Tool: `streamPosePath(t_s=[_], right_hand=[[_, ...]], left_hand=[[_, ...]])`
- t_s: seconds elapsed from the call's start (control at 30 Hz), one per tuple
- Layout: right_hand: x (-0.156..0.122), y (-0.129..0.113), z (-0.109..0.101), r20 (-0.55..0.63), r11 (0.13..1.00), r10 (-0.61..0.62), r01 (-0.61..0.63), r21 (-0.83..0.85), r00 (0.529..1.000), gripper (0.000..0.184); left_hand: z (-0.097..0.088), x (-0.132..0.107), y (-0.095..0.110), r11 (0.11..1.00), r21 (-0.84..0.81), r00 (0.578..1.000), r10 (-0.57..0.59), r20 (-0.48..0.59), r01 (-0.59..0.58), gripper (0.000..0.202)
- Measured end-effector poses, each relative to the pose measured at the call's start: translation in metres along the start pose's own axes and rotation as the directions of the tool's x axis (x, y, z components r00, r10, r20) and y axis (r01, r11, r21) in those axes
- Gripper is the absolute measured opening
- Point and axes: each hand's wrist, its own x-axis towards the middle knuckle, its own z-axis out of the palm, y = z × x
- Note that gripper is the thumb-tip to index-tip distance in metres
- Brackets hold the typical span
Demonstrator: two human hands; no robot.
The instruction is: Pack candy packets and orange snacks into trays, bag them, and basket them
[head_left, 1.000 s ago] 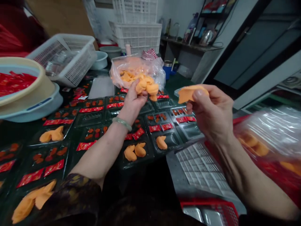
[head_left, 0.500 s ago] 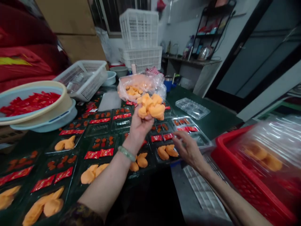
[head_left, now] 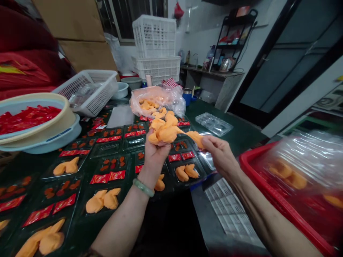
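My left hand (head_left: pixel 155 151) is raised over the table, closed round a bunch of orange dough pieces (head_left: pixel 162 130). My right hand (head_left: pixel 218 153) pinches one orange piece (head_left: pixel 196 137) at the right edge of that bunch. Below both hands lie black compartment trays (head_left: pixel 112 166) with red sauce packets (head_left: pixel 107 176), red-brown bits and orange pieces; the tray (head_left: pixel 189 171) under my right hand holds two orange pieces.
A clear bag of orange pieces (head_left: pixel 157 101) sits behind the trays. A bowl of red packets (head_left: pixel 32 119) and a white basket (head_left: pixel 88 89) stand at the left. An empty clear tray (head_left: pixel 214 124) lies to the right, with a red crate (head_left: pixel 284 200) holding bagged pieces at the near right.
My right hand set its orange piece in a tray, then rose to the bunch and now pinches another piece. My left hand stayed raised with the bunch.
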Motion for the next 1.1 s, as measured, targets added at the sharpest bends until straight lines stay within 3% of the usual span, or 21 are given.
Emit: streamPosePath(t_s=[0.13,0.23,0.3,0.37,0.43,0.5,0.53,0.6,0.67,0.73,0.83,0.93,1.0,1.1], right_hand=[[-0.001,0.011,-0.049,-0.176,0.982,0.049,-0.080,-0.173,0.983,0.031],[-0.006,0.038,-0.074,-0.169,0.931,0.058,-0.114,-0.348,0.984,0.033],[-0.008,0.061,-0.078,-0.189,0.870,0.011,-0.103,-0.483,0.982,0.030],[-0.008,0.080,-0.074,-0.182,0.716,-0.076,-0.074,-0.694,0.980,0.023],[-0.006,0.089,-0.066,-0.073,0.474,-0.151,0.008,-0.881,0.986,0.019],[-0.004,0.085,-0.055,0.028,0.327,-0.223,0.101,-0.940,0.975,0.024],[-0.004,0.078,-0.049,0.042,0.343,-0.268,0.136,-0.930,0.963,0.025],[-0.007,0.057,-0.034,0.008,0.559,-0.288,0.174,-0.811,0.958,0.026],[-0.012,0.032,-0.014,-0.004,0.839,-0.173,0.146,-0.524,0.985,0.030],[-0.017,0.013,0.009,0.042,0.974,-0.029,0.038,-0.224,0.999,0.037],[-0.019,0.002,0.038,0.052,0.999,0.037,-0.039,0.034,0.998,0.039],[-0.020,0.002,0.047,0.040,0.983,0.019,-0.026,0.183,0.999,0.030],[-0.022,0.001,0.038,0.025,0.970,0.021,-0.026,0.242,0.999,0.026],[-0.026,0.000,0.007,-0.042,0.976,0.047,-0.037,0.215,0.998,0.028]], left_hand=[[0.000,0.000,0.009,0.990,-0.131,0.999,0.047,-0.004,-0.047,0.023],[-0.002,0.001,0.009,0.991,-0.119,0.998,0.059,0.007,-0.058,0.027],[-0.004,0.000,0.004,0.994,-0.103,1.000,0.023,0.005,-0.023,0.027],[-0.006,0.000,-0.005,0.996,-0.091,1.000,-0.020,-0.002,0.020,0.026],[-0.008,-0.001,-0.016,0.994,-0.093,0.999,-0.054,-0.010,0.053,0.025],[-0.009,-0.002,-0.025,0.991,-0.102,0.996,-0.084,-0.015,0.082,0.024],[-0.009,-0.002,-0.029,0.990,-0.102,0.995,-0.099,-0.018,0.097,0.024],[-0.010,-0.004,-0.035,0.988,-0.090,0.991,-0.131,-0.027,0.128,0.024],[-0.012,-0.006,-0.041,0.987,-0.052,0.988,-0.152,-0.040,0.149,0.025],[-0.014,-0.008,-0.047,0.989,0.001,0.988,-0.147,-0.038,0.147,0.026],[-0.019,-0.008,-0.052,0.989,0.082,0.992,-0.123,-0.006,0.123,0.027],[-0.026,-0.004,-0.045,0.991,0.099,0.996,-0.089,0.013,0.087,0.022],[-0.029,0.000,-0.035,0.996,0.047,0.997,-0.073,-0.005,0.073,0.021],[-0.030,0.004,-0.018,0.998,-0.038,0.998,-0.042,-0.036,0.040,0.019]])
